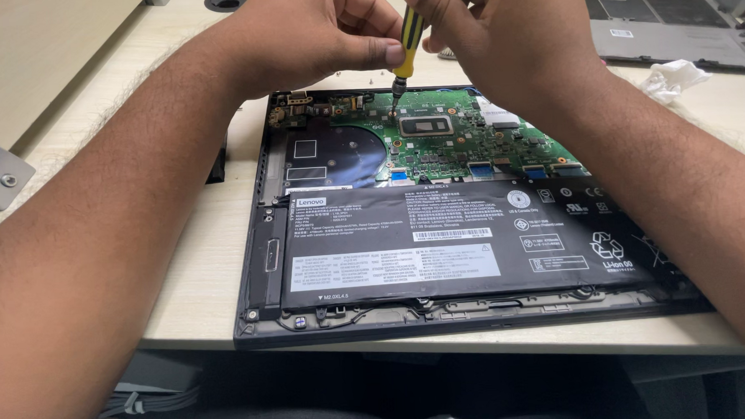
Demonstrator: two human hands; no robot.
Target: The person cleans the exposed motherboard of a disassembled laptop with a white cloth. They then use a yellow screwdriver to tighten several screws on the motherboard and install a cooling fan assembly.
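Bench [199,267] of pale wood carries one opened laptop [465,222], its bottom cover off. Inside it, one long black battery [466,239] lies nearest the person, one green circuit board [470,134] beyond the battery. Beyond the laptop, to the right, lie one grey cover panel [674,20] and one crumpled white tissue [672,77]. One yellow-and-black screwdriver [407,49] stands nearly upright, tip on the board. Left hand [314,32] pinches its handle with thumb and fingers; right hand [499,32] closes fingers on its top.
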